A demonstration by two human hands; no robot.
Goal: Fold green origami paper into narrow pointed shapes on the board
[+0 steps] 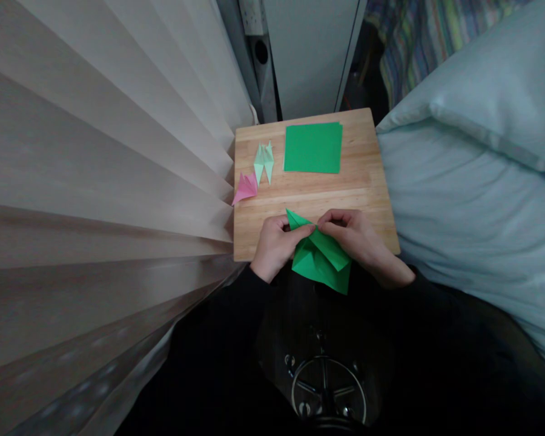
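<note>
Left hand (275, 245) and right hand (362, 239) pinch a creased green origami sheet (320, 261) over the near edge of the wooden tabletop (363, 194); by its far edge lies stacked green paper (313, 148), by its left, origami figures (246, 187).

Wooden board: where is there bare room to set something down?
A bare band crosses the board between the green stack and the left hand and right hand, out to the right edge. Crowded: upper left, with pink piece and mint piece; front middle, where both hands pinch green paper.
</note>
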